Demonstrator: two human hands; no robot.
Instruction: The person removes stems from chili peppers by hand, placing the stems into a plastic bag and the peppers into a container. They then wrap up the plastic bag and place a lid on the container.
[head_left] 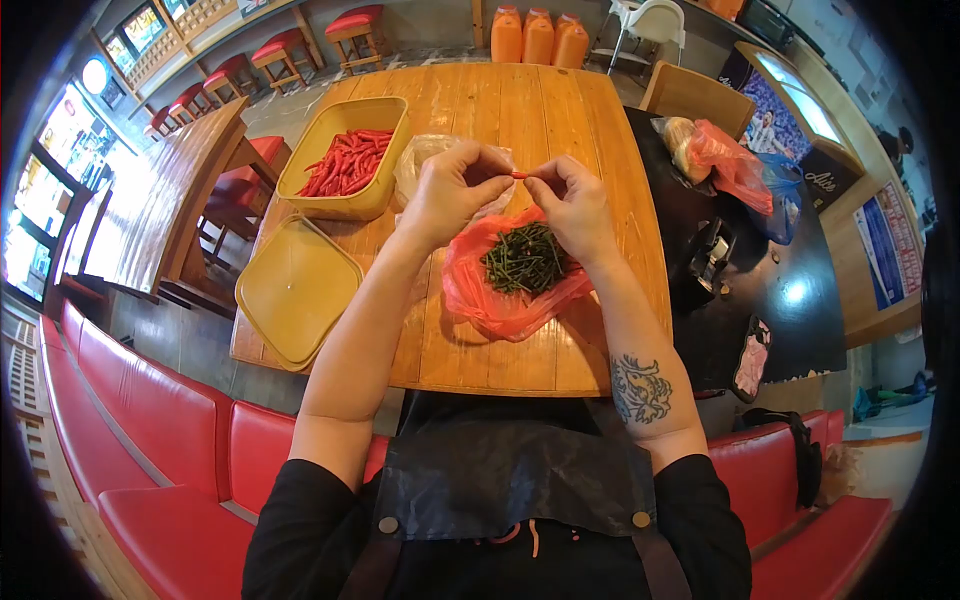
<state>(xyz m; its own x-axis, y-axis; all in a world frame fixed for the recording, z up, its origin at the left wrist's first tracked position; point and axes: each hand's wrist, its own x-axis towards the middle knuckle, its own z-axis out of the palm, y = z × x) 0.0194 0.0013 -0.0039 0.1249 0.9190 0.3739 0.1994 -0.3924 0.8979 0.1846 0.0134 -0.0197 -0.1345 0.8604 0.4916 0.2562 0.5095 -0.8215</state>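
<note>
A small red chili is pinched between the fingertips of my left hand and my right hand. Both hands are closed on it, raised above the table. Below them lies an opened red plastic bag holding a heap of green stems. Behind my left hand is a clear plastic bag, partly hidden, so its contents cannot be made out. To the left, a yellow tub contains many red chilies. Its yellow lid lies nearer to me.
Under everything is a wooden table. On the right, a black table bears a phone, a dark object with a shiny part and filled plastic bags. A red bench runs along my side; orange jugs stand beyond.
</note>
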